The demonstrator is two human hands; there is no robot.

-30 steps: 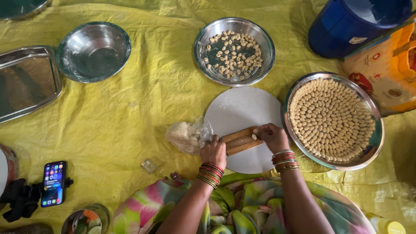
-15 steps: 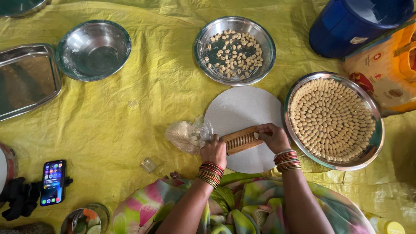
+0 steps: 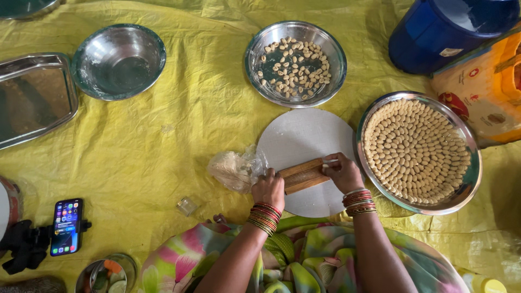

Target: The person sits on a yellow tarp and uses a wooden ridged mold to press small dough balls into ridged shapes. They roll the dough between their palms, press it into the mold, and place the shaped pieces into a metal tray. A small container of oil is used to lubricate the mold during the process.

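Big yellow sheet (image 3: 163,141) covers the floor, and a round white board (image 3: 304,141) sits on it. Right of the board there's a steel plate (image 3: 471,179) packed with little shaped pieces; above it, a bowl (image 3: 296,62) of loose ones. On the board's near edge lies a ridged wooden block (image 3: 303,175), long axis left-right, tilted slightly. Left hand (image 3: 268,189) grips its left end, right hand (image 3: 342,171) pinches the right end, fingers curled.

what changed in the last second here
Very little. The right hand has shifted slightly along the ridged wooden board, fingers at its right end. The left hand still steadies the left end. Round white board, both dough-piece plates and the phone are unmoved.
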